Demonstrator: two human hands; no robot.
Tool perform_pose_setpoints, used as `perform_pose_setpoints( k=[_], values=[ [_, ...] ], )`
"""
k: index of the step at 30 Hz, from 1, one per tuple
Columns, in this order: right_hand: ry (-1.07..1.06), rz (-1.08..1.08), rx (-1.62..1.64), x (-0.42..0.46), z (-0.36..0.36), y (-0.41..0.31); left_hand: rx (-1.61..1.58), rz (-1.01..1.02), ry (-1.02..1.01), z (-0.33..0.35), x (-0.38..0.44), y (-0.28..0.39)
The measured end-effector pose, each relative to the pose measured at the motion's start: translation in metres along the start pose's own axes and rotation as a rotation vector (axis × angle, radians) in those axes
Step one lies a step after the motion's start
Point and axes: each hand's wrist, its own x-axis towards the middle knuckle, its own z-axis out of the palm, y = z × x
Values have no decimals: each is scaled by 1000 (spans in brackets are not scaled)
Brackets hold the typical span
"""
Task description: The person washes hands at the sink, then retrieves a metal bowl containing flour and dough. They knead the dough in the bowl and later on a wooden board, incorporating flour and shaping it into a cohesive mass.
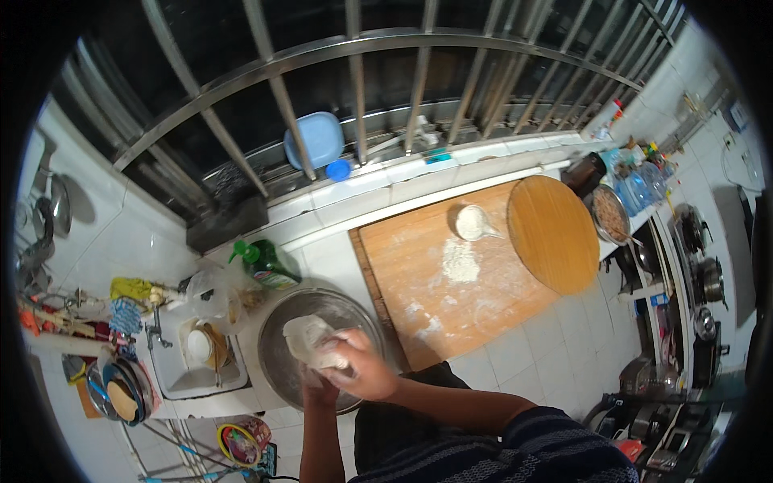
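A pale, floury lump of dough (pixel 309 339) is held up between both hands over a wide metal basin (pixel 276 383). My right hand (pixel 365 369) grips the dough from its right side, fingers curled over the edge. From below, my left hand (pixel 320 386) supports it; most of its fingers are hidden behind the dough and the right hand. Right of the basin lies a large wooden board (pixel 416 259) dusted with flour. On it are a small heap of flour (pixel 461 261) and a white handled cup (pixel 472 222) filled with flour.
A round wooden board (pixel 552 235) overlaps the large board's right end. Beyond it stands a bowl of minced filling (pixel 610 211). Behind the basin is a green pump bottle (pixel 266 264). At left, a sink (pixel 181 386) holds dishes. Window bars (pixel 356 90) rise behind the counter.
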Motion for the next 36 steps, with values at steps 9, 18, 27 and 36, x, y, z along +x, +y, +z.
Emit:
perform_pose_setpoints(
  k=[9,18,27,36],
  values=[
    [518,608,274,-86,-229,110,-475,-278,-34,167,73,-139],
    [1303,988,258,-255,-469,282,939,190,278,206,132,-292],
    [1344,1315,491,-294,-558,342,1435,-133,75,247,144,-237],
    [887,385,882,-287,-560,221,1046,-61,314,239,61,-169]
  ],
)
